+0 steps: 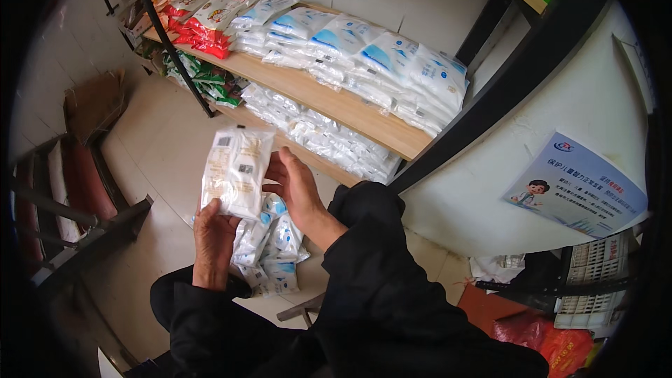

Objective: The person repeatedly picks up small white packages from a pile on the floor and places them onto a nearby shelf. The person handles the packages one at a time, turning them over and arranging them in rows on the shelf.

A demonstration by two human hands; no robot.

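Note:
A clear plastic packet of white contents (237,173), with faint gold print, is held up in front of me. My left hand (214,236) grips its lower left corner, thumb on the front face. Beside its right edge is my right hand (300,189), fingers apart and curled towards the packet; whether the fingertips touch it is unclear. Below both hands, a loose heap of white-and-blue packets (273,249) lies on the tiled floor (157,168) between my knees. The packet and hands hide part of that heap.
A wooden shelf (320,92) carries stacked white-and-blue packets (341,37) and red-and-white bags (215,13). Lower down are more white packets (320,134) and green bags (202,79). A black metal post (504,89) rises at right. A cardboard box (94,105) stands left.

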